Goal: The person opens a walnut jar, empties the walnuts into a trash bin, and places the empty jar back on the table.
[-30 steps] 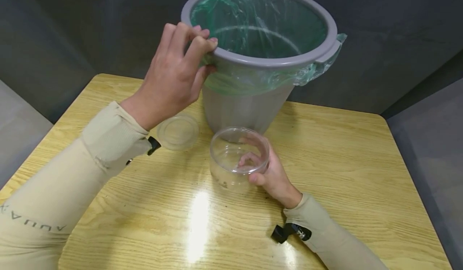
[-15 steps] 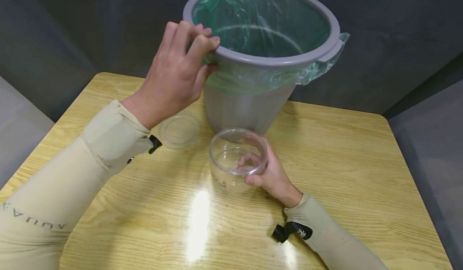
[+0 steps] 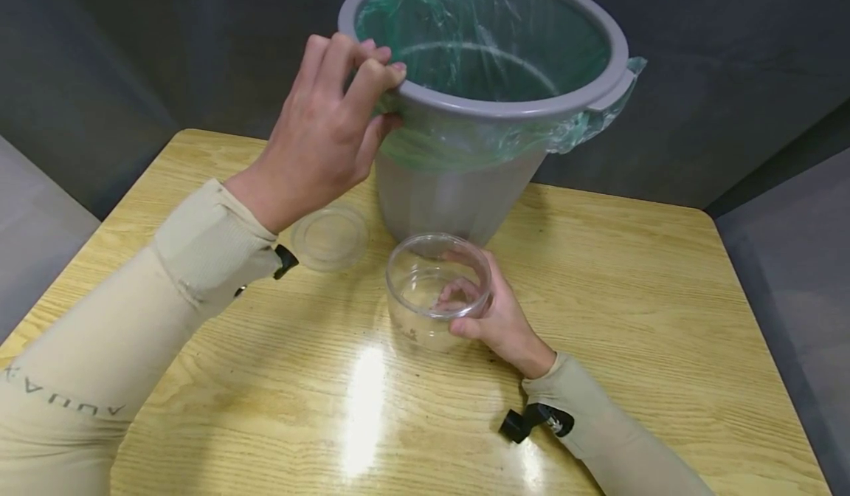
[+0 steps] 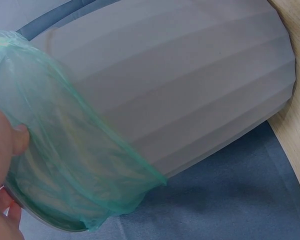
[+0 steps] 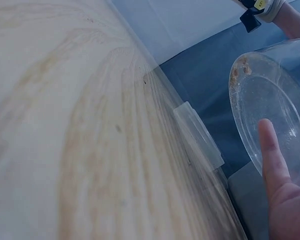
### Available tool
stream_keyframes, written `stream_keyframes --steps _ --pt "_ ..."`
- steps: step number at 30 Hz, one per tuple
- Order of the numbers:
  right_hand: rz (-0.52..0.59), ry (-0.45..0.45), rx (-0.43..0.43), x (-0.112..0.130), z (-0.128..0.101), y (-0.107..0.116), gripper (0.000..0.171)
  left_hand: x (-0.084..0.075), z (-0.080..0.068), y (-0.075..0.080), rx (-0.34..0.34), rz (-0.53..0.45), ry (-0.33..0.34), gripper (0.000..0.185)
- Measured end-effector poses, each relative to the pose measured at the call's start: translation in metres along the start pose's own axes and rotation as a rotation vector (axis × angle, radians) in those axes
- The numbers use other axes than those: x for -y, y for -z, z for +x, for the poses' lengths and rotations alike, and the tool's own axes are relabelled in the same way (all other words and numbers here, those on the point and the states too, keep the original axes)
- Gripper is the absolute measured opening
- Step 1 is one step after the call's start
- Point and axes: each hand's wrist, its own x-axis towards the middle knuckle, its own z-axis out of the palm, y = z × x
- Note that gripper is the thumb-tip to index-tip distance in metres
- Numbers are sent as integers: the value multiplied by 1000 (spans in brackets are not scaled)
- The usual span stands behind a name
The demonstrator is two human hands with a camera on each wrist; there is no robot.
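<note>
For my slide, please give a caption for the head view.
Left hand grips grey plastic bin rim; right hand holds clear round container.

Fig.: I read this as a staged recording booth, not a home: small wood-grain table boxed in by plain dark grey partition walls, w/ grey floor at the sides.

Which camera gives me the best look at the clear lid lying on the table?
Head view: the clear lid lies flat beside the grey bin, partly behind the left sleeve. Right wrist shows only its edge. Left wrist misses it.
</note>
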Motion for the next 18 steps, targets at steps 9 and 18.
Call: stream_keyframes --steps 9,18 --pt "20 -19 3 -1 0 0 102 0 0 0 3 -2 1 33" --pt "7 -59 0 0 -1 1 105 0 1 0 -1 -1 -1 33"
